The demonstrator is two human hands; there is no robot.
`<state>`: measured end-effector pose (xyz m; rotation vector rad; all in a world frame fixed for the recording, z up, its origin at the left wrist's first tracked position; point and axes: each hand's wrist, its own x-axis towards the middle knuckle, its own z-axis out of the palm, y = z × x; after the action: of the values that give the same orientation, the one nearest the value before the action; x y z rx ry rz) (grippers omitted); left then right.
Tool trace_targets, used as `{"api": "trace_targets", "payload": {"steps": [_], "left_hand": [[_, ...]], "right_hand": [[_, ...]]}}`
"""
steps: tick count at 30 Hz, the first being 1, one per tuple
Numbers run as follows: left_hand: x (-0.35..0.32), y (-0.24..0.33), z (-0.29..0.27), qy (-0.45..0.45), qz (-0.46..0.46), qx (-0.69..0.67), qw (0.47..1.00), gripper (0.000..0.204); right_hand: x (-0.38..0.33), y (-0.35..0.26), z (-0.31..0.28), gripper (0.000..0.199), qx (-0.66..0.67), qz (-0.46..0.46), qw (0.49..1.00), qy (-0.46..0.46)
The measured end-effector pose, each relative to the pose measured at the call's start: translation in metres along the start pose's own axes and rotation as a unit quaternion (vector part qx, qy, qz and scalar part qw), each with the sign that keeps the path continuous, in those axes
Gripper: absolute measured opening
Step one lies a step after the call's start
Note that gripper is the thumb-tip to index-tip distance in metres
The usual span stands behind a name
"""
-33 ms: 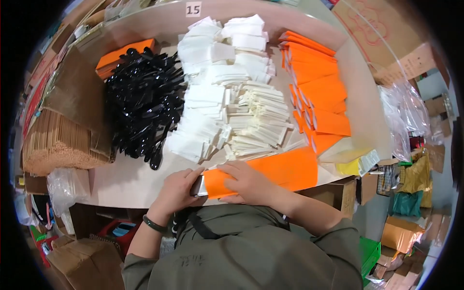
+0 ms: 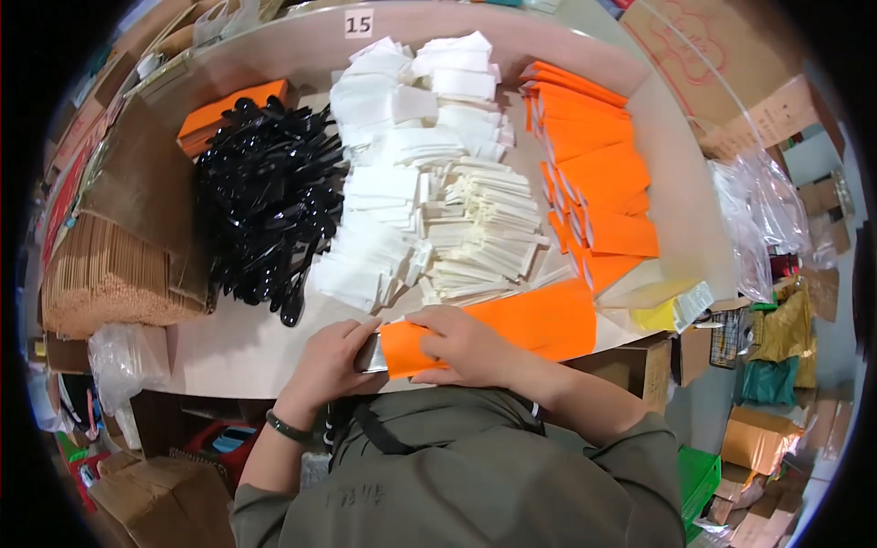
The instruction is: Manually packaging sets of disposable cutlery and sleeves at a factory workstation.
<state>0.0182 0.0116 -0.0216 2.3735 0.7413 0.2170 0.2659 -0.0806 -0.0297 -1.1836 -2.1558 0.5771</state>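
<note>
A long orange paper sleeve point(image 2: 539, 320) lies along the table's front edge, close to my body. My right hand point(image 2: 466, 347) grips it near its left end, with fingers over the top and the thumb side toward me. A silvery strip point(image 2: 373, 354) shows at that left end, and my left hand point(image 2: 331, 361) has its fingers closed on it; what lies under those fingers is hidden. Beyond my hands are white paper napkin packets point(image 2: 370, 251), a heap of short cream-white sticks or slim packets point(image 2: 480, 228), and a pile of black plastic spoons point(image 2: 269, 196).
Stacked orange sleeves point(image 2: 603, 173) lean at the right, with an orange stack point(image 2: 233, 114) at the back left. A cardboard box of brown pieces point(image 2: 123, 274) stands left. A raised rim point(image 2: 548, 46) borders the table point(image 2: 237, 352). A yellow packet point(image 2: 671, 310) lies at the right corner.
</note>
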Motion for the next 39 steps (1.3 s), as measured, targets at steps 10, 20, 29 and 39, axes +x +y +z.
{"api": "trace_targets", "payload": {"steps": [10,20,29,39], "left_hand": [[-0.025,-0.022,-0.010,0.144,-0.027,0.026,0.989,0.049],[-0.030,-0.078,-0.084,0.321,-0.090,0.178,0.926,0.029],[0.013,-0.106,-0.079,0.246,-0.081,0.256,0.931,0.010],[0.014,-0.088,-0.079,0.393,-0.013,0.195,0.898,0.009]], "right_hand": [[-0.030,0.096,-0.092,0.009,-0.259,0.309,0.908,0.117],[0.055,0.029,-0.047,0.017,-0.213,0.103,0.965,0.117],[0.118,0.028,0.047,0.007,-0.219,0.088,0.971,-0.040],[0.103,-0.038,0.050,0.012,-0.166,0.082,0.958,-0.219]]}}
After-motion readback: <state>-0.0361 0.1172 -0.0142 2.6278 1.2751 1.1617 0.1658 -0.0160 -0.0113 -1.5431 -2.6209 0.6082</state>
